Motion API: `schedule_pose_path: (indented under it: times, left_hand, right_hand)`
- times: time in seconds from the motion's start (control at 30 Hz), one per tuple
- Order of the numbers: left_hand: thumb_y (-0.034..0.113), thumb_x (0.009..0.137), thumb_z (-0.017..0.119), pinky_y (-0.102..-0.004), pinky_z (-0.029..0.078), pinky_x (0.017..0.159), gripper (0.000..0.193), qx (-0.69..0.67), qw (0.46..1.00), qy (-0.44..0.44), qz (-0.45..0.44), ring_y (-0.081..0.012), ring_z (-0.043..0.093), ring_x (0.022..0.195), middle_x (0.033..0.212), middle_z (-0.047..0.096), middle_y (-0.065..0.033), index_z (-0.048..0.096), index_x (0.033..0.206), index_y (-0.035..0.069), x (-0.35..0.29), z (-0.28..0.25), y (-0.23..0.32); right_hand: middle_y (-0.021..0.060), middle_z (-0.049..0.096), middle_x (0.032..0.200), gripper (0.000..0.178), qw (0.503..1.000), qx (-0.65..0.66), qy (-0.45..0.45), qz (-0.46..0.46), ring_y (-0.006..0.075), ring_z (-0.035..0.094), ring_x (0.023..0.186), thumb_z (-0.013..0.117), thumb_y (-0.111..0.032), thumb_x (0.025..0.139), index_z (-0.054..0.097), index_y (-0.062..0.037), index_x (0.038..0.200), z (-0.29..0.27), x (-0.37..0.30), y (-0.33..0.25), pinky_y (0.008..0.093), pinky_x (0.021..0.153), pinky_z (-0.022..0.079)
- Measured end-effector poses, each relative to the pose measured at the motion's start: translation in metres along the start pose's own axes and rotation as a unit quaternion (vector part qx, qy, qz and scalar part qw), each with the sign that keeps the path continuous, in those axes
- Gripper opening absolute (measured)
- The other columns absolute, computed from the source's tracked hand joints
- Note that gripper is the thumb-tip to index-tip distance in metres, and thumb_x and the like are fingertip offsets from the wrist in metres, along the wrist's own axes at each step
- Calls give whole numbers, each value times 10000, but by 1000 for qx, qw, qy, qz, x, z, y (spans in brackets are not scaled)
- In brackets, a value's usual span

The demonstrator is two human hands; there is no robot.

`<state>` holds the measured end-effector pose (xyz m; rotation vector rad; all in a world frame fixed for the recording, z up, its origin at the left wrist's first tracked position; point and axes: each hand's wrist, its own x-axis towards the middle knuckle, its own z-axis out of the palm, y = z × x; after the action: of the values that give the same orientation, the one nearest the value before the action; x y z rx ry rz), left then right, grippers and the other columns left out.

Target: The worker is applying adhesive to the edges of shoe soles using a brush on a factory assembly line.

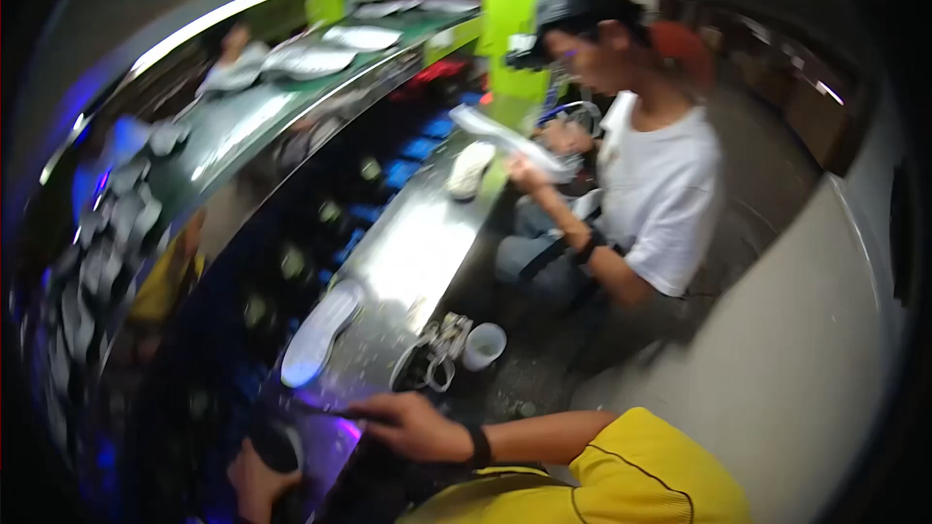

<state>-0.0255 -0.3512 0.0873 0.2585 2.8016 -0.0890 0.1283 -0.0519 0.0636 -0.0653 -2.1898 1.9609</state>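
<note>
At the lower left, my left hand is closed around a dark, rounded piece with a pale edge; blur hides its exact kind. My right hand, with a black band at the wrist, grips a thin dark stick-like tool that points left over the violet-lit metal bench. The tool's tip is too blurred to make out. Just beyond my hands lies a white shoe sole on the bench, its near end lit blue.
A white cup and a tangle of pale strips sit at the bench's right edge. Farther up, another sole lies near a seated co-worker holding a white sole. A green conveyor carrying soles runs along the left.
</note>
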Motion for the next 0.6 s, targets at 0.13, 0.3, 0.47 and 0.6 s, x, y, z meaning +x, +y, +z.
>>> schedule_pose_path:
  times: [0.13, 0.3, 0.47, 0.6]
  left_hand:
    - [501, 523, 982, -521, 309, 1252, 1287, -21, 981, 169, 95, -397, 626, 1296, 1338, 687, -228, 392, 1566, 33, -25, -11, -18]
    - [325, 549, 991, -468, 492, 1123, 1176, -263, 909, 294, 131, -358, 648, 1262, 1362, 649, -197, 435, 1548, 53, -62, -49, -28]
    - [169, 608, 954, -409, 512, 1097, 1073, -430, 852, 245, 168, -246, 639, 1237, 1334, 623, -128, 432, 1535, 32, -63, -28, -21]
    - [127, 646, 925, -409, 499, 1109, 1037, -527, 801, 234, 161, -239, 620, 1263, 1365, 601, -117, 413, 1544, 34, -64, 2, -25]
  right_hand:
    - [158, 786, 1171, 337, 999, -18, 23, -36, 214, 741, 1081, 750, -100, 999, 725, -16, 1325, -8, -4, 4, 347, 957, 564]
    - [125, 783, 1148, 307, 996, 49, -12, 69, 155, 717, 1029, 732, -49, 1011, 706, 58, 1298, -1, 7, -2, 302, 932, 560]
    - [44, 768, 1002, 301, 998, -30, -47, 33, 87, 667, 916, 756, -81, 1004, 718, 70, 1261, 10, 25, -13, 261, 850, 539]
    - [99, 780, 988, 326, 993, -97, -70, 1, 96, 660, 912, 784, -160, 990, 725, 76, 1209, 19, 34, -17, 287, 849, 544]
